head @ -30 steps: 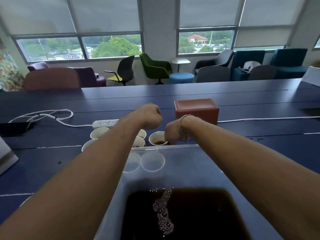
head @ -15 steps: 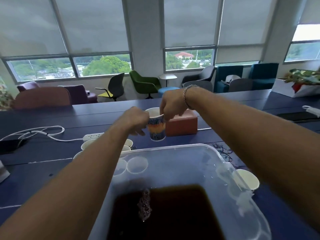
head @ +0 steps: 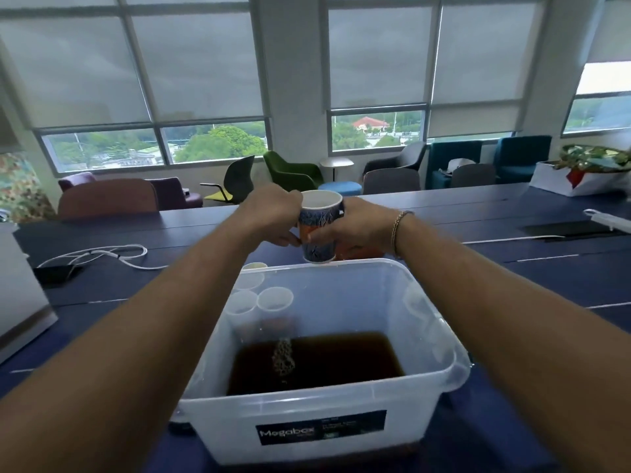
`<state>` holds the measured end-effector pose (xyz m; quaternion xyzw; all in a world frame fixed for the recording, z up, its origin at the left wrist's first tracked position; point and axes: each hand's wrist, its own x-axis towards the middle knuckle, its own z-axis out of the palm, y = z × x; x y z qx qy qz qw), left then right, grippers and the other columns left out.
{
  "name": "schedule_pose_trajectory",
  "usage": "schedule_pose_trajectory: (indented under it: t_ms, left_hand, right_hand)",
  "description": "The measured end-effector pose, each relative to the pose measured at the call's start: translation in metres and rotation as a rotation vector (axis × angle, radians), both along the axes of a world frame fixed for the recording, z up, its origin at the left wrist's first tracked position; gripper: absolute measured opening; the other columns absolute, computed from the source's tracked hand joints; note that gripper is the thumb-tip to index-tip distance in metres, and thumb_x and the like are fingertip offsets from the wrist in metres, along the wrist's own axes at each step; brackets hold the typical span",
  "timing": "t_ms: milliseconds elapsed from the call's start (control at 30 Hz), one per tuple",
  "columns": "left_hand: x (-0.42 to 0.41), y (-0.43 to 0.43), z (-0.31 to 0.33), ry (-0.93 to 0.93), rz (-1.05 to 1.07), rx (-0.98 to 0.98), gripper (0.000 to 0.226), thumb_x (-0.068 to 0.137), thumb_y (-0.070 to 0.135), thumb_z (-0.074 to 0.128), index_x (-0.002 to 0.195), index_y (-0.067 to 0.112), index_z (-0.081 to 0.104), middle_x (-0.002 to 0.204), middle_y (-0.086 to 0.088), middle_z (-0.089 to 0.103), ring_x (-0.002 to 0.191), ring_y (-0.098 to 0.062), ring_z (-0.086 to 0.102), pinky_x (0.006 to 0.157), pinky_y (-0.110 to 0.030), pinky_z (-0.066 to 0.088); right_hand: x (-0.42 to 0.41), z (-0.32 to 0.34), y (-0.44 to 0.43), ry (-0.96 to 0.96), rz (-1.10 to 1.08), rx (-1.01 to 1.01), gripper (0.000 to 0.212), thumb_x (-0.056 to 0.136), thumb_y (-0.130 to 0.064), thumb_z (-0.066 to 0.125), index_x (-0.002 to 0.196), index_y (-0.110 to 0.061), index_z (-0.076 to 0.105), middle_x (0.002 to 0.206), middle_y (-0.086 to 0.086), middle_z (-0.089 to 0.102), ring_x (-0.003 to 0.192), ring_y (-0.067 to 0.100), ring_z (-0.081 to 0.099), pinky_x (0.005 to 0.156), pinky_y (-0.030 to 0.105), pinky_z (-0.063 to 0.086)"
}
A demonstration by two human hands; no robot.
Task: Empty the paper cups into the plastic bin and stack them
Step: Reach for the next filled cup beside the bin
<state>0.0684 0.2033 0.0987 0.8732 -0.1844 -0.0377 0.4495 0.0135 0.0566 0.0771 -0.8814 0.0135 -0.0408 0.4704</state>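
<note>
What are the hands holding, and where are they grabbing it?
Both hands hold one patterned paper cup by its sides: the left hand near the top rim, the right hand around the middle.

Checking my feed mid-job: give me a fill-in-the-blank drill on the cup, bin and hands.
The left hand and right hand both grip the paper cup, held ___.
The plastic bin holds dark ___ liquid.
The bracelet sits on the ___ wrist.
Missing: upright; brown; right.

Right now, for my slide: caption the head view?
Left hand and right hand hold an upright paper cup near the far rim of the plastic bin.
</note>
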Motion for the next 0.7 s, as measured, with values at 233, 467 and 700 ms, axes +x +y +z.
schedule_pose_trajectory:
  t_ms: [233, 467, 700]
  left_hand:
    - [-0.016, 0.017, -0.029, -0.080, -0.035, 0.063, 0.043, 0.105, 0.044, 0.032, 0.100, 0.012, 0.060, 0.101, -0.010, 0.071, 0.089, -0.028, 0.069, 0.084, -0.042, 0.056]
    - [0.001, 0.029, -0.086, -0.256, 0.051, 0.280, 0.031, 0.103, 0.035, 0.040, 0.116, 0.017, 0.062, 0.120, -0.006, 0.065, 0.102, -0.023, 0.059, 0.091, -0.039, 0.049]
    - [0.008, 0.042, -0.100, -0.230, 0.037, 0.434, 0.037, 0.101, 0.043, 0.040, 0.133, 0.034, 0.058, 0.144, 0.004, 0.053, 0.132, -0.026, 0.046, 0.113, -0.058, 0.028]
  right_hand:
    - [-0.028, -0.050, 0.008, -0.096, -0.096, 0.126, 0.062, 0.072, -0.017, 0.083, 0.124, -0.024, 0.050, 0.111, -0.003, 0.059, 0.106, 0.018, 0.056, 0.072, 0.030, 0.057]
    - [-0.031, -0.071, 0.004, -0.107, -0.156, 0.101, 0.080, 0.071, -0.015, 0.083, 0.138, -0.018, 0.039, 0.123, -0.001, 0.054, 0.109, 0.015, 0.052, 0.083, 0.026, 0.045]
    - [-0.033, -0.081, 0.000, -0.056, -0.150, -0.047, 0.069, 0.072, -0.017, 0.083, 0.127, -0.020, 0.042, 0.116, -0.002, 0.053, 0.105, 0.016, 0.052, 0.064, 0.015, 0.042]
